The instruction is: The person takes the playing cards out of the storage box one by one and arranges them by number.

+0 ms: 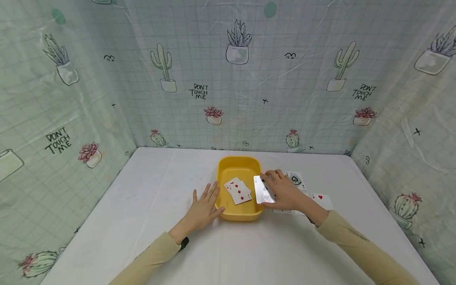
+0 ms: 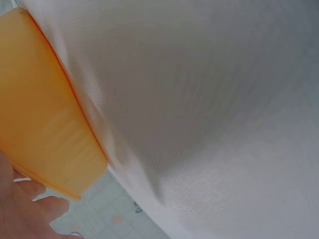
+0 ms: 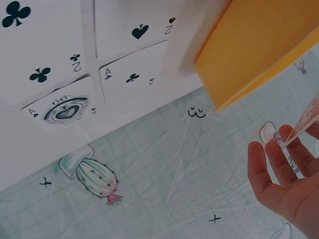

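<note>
over the yellow tray (image 1: 221, 215), right hand (image 1: 285, 192) fingers pinching a card (image 1: 263, 190), left hand (image 1: 202, 209) flat, fingers spread

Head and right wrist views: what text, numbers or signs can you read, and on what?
"DON'T TOUCH ME": cactus-print backdrop, repeated left and right.
"A" with a large spade: ace of spades.
"A" with a club: ace of clubs.
"2" with clubs: two of clubs.
Red-pip cards in the yellow tray: indices too small.
Card in the right hand: glare, unreadable.

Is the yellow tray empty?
No, red playing cards lie inside the yellow tray.
</note>
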`<state>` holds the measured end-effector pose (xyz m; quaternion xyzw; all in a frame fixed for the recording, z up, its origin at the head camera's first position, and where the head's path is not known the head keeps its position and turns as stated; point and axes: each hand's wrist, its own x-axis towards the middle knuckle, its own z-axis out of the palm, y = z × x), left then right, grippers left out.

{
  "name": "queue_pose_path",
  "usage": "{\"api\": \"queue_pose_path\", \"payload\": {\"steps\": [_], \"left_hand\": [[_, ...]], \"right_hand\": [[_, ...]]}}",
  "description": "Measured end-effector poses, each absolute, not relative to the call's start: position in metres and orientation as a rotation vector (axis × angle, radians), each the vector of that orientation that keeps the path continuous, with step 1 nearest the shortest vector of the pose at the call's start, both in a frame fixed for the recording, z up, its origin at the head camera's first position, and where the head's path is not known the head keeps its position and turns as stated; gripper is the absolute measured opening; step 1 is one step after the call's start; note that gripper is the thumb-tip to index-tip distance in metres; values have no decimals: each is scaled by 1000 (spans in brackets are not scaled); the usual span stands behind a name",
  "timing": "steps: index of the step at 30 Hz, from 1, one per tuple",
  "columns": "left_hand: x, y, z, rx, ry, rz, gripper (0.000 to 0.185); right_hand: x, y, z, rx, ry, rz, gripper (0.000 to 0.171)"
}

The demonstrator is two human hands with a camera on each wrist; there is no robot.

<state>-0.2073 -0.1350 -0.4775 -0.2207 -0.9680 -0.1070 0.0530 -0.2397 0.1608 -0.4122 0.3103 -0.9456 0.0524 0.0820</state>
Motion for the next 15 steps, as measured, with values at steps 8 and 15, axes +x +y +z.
{"api": "queue_pose_path", "payload": {"steps": [8, 15], "left_hand": [[-209, -135, -477, -668, -2956, -332, 75], [-209, -135, -478, -671, -2963, -320, 76]], "right_hand": [[-229, 185, -417, 920, -2745, 92, 90], [-217, 196, -418, 914, -2734, 53, 91]]}}
